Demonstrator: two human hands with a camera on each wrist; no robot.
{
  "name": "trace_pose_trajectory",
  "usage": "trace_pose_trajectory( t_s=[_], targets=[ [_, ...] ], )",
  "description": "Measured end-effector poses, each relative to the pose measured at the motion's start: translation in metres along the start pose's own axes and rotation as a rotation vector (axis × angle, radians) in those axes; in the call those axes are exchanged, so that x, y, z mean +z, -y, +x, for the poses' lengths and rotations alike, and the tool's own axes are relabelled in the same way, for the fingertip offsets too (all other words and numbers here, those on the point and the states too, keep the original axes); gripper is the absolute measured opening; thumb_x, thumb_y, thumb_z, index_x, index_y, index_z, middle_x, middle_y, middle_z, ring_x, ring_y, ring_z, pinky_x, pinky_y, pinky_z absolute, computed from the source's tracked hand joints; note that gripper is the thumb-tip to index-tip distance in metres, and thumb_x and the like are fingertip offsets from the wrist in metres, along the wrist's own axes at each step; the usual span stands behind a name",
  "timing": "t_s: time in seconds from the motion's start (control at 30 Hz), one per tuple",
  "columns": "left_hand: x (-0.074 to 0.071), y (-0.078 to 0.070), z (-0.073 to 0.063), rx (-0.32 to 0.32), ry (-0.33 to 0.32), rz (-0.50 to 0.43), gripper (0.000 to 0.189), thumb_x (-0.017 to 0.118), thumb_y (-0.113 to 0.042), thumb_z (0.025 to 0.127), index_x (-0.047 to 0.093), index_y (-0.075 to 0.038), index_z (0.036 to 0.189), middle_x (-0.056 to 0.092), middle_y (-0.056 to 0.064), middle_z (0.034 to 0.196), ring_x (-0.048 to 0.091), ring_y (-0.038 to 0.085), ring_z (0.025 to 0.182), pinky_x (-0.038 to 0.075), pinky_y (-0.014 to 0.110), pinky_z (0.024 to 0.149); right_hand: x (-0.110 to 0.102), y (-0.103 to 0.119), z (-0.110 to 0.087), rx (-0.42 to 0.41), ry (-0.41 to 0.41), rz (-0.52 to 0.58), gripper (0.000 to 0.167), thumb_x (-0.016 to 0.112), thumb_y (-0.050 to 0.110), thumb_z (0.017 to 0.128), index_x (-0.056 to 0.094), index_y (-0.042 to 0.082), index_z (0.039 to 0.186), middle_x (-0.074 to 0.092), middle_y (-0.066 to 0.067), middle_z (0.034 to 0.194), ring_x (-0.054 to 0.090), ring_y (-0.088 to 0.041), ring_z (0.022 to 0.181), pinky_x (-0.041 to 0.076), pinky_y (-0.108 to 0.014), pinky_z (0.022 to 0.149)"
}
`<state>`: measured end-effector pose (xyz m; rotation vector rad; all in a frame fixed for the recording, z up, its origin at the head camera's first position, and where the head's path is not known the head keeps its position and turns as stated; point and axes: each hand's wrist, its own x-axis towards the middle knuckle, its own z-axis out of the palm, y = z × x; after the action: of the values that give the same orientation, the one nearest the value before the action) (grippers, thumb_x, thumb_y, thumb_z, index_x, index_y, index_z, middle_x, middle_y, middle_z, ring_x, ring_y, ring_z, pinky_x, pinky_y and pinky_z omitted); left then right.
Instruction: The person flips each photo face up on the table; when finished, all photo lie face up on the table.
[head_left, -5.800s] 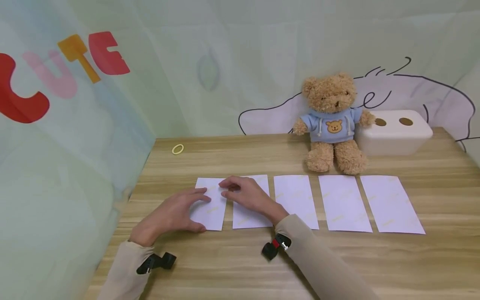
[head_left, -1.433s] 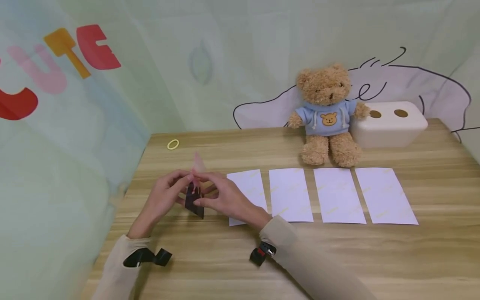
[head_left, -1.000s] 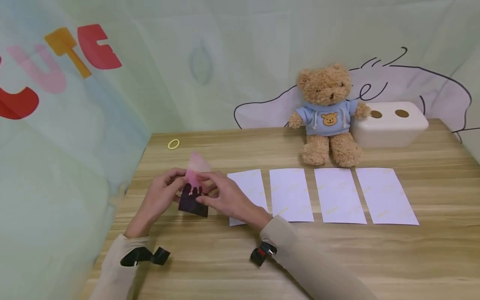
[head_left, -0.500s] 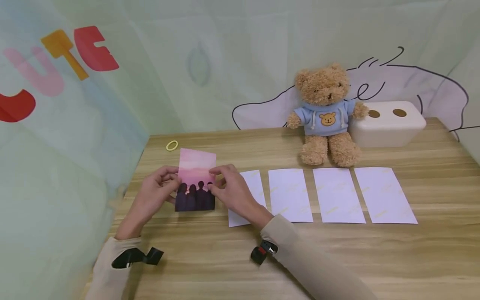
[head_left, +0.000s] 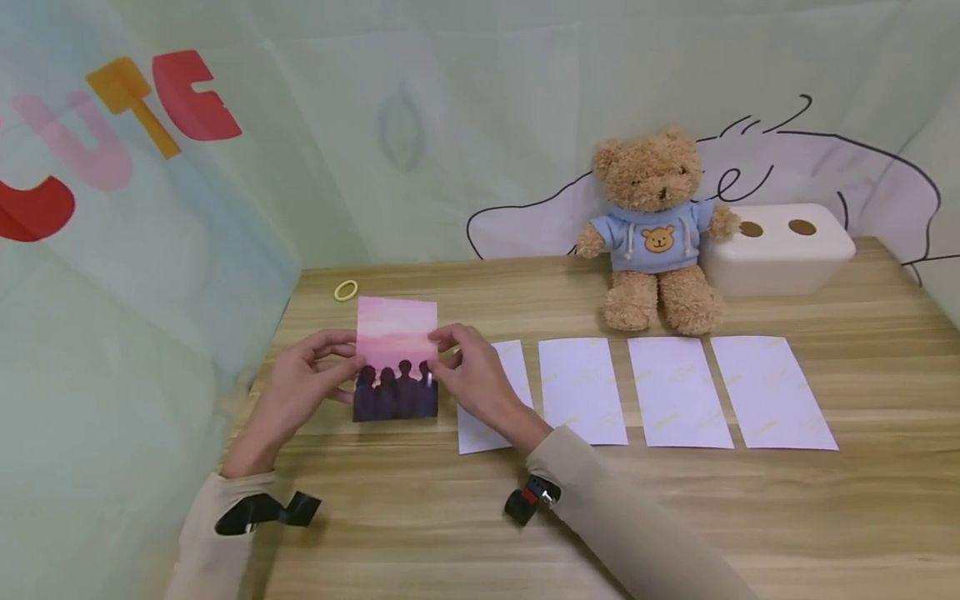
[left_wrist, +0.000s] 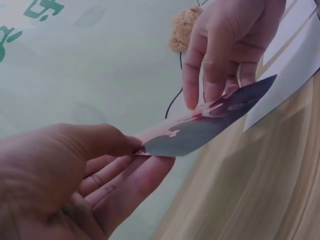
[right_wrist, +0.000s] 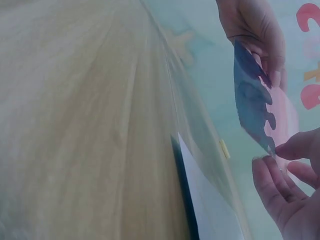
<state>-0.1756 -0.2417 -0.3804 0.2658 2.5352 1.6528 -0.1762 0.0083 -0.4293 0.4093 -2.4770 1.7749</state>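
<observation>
A photo (head_left: 397,333) with a pink sky and several dark silhouettes faces me, raised off the table at the left in the head view. My left hand (head_left: 296,379) pinches its left edge, thumb in front and fingers behind. At the opposite edge, my right hand (head_left: 480,379) grips the photo between thumb and fingers. The left wrist view shows the photo (left_wrist: 200,132) tilted above the wood, spanning both hands. To the right lie several white sheets (head_left: 582,392) in a row, marked with faint yellow print. My right hand and forearm partly cover the nearest sheet (head_left: 513,375).
Behind the row sits a teddy bear (head_left: 656,212) in a blue hoodie, beside a white box (head_left: 780,262) with two brown ovals on top. A pale yellow ring (head_left: 346,290) lies near the wooden table's (head_left: 420,517) back left corner. Printed cloth walls (head_left: 375,125) border the back and left.
The leftmost sheet has left the table and is now the photo in both hands. It was turned from edge-on to face me, and my hands have spread to its two sides.
</observation>
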Motion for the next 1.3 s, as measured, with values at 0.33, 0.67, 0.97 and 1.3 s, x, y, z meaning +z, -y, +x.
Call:
trace_pose_trajectory(
  t_s=[0.33, 0.67, 0.97, 1.3],
  targets=[
    [-0.004, 0.002, 0.001, 0.053, -0.020, 0.045, 0.052, 0.075, -0.003, 0.099, 0.056, 0.004, 0.146, 0.065, 0.030, 0.119, 0.075, 0.009, 0.083, 0.064, 0.038, 0.066, 0.001, 0.002, -0.001, 0.045, 0.018, 0.054, 0.037, 0.074, -0.006, 0.093, 0.067, 0.003, 0.129, 0.065, -0.010, 0.111, 0.070, -0.016, 0.085, 0.056, -0.024, 0.065],
    [-0.003, 0.006, 0.002, 0.059, -0.026, 0.158, 0.039, 0.074, -0.001, 0.099, 0.063, 0.007, 0.136, 0.069, 0.028, 0.115, 0.074, 0.010, 0.080, 0.064, 0.040, 0.068, 0.003, 0.000, -0.001, 0.051, 0.035, 0.057, 0.039, 0.075, -0.007, 0.091, 0.066, 0.001, 0.128, 0.066, -0.012, 0.110, 0.069, -0.016, 0.084, 0.057, -0.024, 0.066],
    [-0.004, 0.009, 0.003, 0.024, -0.025, 0.253, 0.034, 0.074, -0.006, 0.100, 0.067, 0.007, 0.131, 0.072, 0.027, 0.115, 0.075, 0.015, 0.080, 0.064, 0.038, 0.068, 0.005, 0.000, 0.001, 0.094, 0.075, 0.045, 0.040, 0.076, -0.006, 0.091, 0.065, 0.000, 0.129, 0.064, -0.010, 0.108, 0.068, -0.014, 0.083, 0.057, -0.024, 0.065],
    [-0.003, 0.014, 0.005, -0.001, 0.015, 0.259, 0.034, 0.075, -0.003, 0.099, 0.067, 0.008, 0.129, 0.071, 0.027, 0.117, 0.077, 0.026, 0.083, 0.064, 0.038, 0.067, 0.007, -0.001, -0.001, 0.085, 0.120, -0.061, 0.040, 0.077, -0.003, 0.091, 0.065, -0.001, 0.129, 0.066, -0.010, 0.108, 0.066, -0.017, 0.088, 0.056, -0.022, 0.075]
  ],
)
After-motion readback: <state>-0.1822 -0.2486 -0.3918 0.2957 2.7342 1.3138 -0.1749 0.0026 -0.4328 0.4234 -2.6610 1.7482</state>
